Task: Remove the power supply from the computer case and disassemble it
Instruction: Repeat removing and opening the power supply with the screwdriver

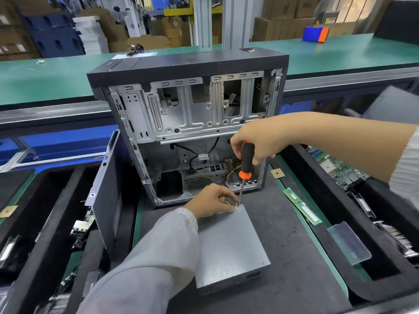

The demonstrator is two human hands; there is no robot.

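The grey power supply (pixel 231 248) lies flat on the dark mat in front of the open computer case (pixel 188 123). Coloured wires run from its far edge back into the case. My right hand (pixel 258 139) grips an orange-and-black screwdriver (pixel 246 162), held upright with its tip on the far corner of the power supply. My left hand (pixel 213 201) rests at that same corner, its fingertips pinching around the screwdriver tip. Whatever sits under the tip is too small to make out.
The removed side panel (pixel 108 193) leans upright left of the case. A green memory stick (pixel 302 206) and a clear plastic piece (pixel 350 242) lie right of the mat. A black tray on the right holds a motherboard (pixel 335 166). A black tray (pixel 40 223) stands on the left.
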